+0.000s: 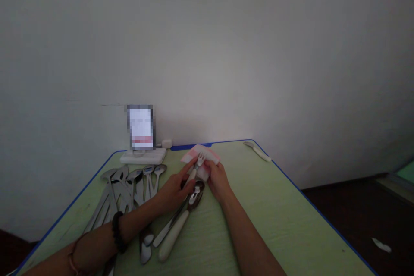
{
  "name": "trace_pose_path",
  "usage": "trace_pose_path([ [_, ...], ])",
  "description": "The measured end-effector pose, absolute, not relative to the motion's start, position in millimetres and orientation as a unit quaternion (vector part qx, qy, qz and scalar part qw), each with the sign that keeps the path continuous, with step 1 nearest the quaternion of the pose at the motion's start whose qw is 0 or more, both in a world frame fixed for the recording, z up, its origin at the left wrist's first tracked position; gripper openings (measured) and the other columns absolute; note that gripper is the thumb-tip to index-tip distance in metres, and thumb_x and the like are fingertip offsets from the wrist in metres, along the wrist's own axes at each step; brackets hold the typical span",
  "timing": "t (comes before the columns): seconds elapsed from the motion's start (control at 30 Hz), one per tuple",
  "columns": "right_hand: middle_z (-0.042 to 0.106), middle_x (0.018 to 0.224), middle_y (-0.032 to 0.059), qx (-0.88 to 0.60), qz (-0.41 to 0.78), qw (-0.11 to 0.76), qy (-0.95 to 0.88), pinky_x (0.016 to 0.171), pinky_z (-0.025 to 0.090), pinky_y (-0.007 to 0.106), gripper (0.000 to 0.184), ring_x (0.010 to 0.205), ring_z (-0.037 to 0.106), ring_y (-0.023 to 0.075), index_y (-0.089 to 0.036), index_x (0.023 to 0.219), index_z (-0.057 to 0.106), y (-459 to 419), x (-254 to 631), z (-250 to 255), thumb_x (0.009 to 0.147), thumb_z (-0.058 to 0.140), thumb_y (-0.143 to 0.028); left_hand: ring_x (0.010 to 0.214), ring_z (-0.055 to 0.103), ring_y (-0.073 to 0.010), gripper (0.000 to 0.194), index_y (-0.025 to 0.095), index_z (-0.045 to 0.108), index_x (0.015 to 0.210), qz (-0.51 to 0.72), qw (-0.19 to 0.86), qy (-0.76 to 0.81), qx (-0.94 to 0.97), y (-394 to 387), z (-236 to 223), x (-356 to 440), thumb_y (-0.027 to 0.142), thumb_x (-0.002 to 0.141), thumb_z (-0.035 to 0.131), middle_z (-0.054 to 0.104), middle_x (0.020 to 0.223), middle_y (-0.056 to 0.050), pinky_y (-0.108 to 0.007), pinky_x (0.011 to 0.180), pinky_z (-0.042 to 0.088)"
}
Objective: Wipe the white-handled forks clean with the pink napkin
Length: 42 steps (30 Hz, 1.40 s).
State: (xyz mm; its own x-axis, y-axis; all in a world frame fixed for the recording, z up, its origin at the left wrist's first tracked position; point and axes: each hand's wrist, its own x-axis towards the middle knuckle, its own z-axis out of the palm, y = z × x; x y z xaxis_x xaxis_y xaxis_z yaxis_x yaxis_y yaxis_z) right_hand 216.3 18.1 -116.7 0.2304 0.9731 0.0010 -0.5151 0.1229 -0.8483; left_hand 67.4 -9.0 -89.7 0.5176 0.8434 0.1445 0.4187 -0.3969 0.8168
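My left hand (177, 188) is closed on a fork (201, 158) with a pale handle, its tines pointing away from me. Behind the tines spreads a pink and white cloth (211, 155), gripped at its near side by my right hand (218, 177). The cloth lies against the fork's head. Just below my hands, a few utensils with metal heads rest together on the table, one with a thick cream handle (174, 236). Under and beyond my left forearm lie several metal spoons (160, 170), partly hidden by the arm.
A green table (258, 220) with a blue edge stands against a pale wall. At its back left, a device with a blurred screen (141, 127) rises above a white base (144, 156). A white-handled utensil (260, 153) lies near the far right corner. Something white (381, 245) is on the dark floor.
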Motion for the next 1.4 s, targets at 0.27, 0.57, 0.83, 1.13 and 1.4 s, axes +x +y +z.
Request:
trace_pose_path([
  [0.27, 0.070, 0.067, -0.0004, -0.348, 0.580, 0.708, -0.205, 0.062, 0.049, 0.025, 0.019, 0.062, 0.062, 0.0144, -0.016, 0.075, 0.063, 14.8, 215.9, -104.1, 0.057, 0.058, -0.014, 0.046, 0.039, -0.0093, 0.062, 0.015, 0.026, 0.144, 0.290, 0.358, 0.404, 0.790, -10.9, -88.5, 67.6, 0.024, 0.086, 0.044, 0.049, 0.053, 0.008, -0.019, 0.048, 0.030],
  [0.57, 0.069, 0.063, -0.0006, -0.343, 0.595, 0.698, -0.205, 0.060, 0.049, 0.025, 0.017, 0.059, 0.060, 0.0142, -0.016, 0.070, 0.064, 11.3, 217.0, -98.6, 0.055, 0.058, -0.010, 0.046, 0.042, -0.0095, 0.062, 0.016, 0.024, 0.145, 0.293, 0.358, 0.407, 0.788, -10.1, -89.8, 67.6, 0.024, 0.086, 0.044, 0.052, 0.054, 0.007, -0.019, 0.048, 0.031],
  [0.83, 0.067, 0.060, -0.0007, -0.349, 0.609, 0.677, -0.222, 0.056, 0.048, 0.024, 0.016, 0.054, 0.057, 0.0127, -0.014, 0.068, 0.064, 8.3, 218.5, -96.5, 0.054, 0.056, -0.010, 0.047, 0.041, -0.0098, 0.062, 0.015, 0.025, 0.144, 0.284, 0.354, 0.412, 0.790, -11.8, -86.1, 67.3, 0.024, 0.086, 0.044, 0.050, 0.054, 0.007, -0.019, 0.048, 0.030],
  [1.13, 0.065, 0.058, -0.0008, -0.348, 0.627, 0.655, -0.240, 0.054, 0.046, 0.025, 0.016, 0.051, 0.055, 0.0127, -0.014, 0.067, 0.063, 6.6, 218.4, -96.2, 0.054, 0.055, -0.011, 0.049, 0.045, -0.0111, 0.063, 0.016, 0.021, 0.146, 0.289, 0.353, 0.399, 0.796, -9.3, -90.4, 65.2, 0.026, 0.088, 0.043, 0.055, 0.057, 0.005, -0.021, 0.051, 0.034],
  [1.4, 0.066, 0.058, -0.0007, -0.360, 0.630, 0.635, -0.264, 0.056, 0.046, 0.026, 0.012, 0.053, 0.056, 0.0132, -0.015, 0.063, 0.062, 7.0, 219.2, -99.0, 0.054, 0.054, -0.013, 0.051, 0.049, -0.0128, 0.064, 0.018, 0.018, 0.147, 0.296, 0.370, 0.385, 0.792, -6.2, -95.4, 63.2, 0.028, 0.089, 0.044, 0.060, 0.061, 0.002, -0.022, 0.052, 0.037],
])
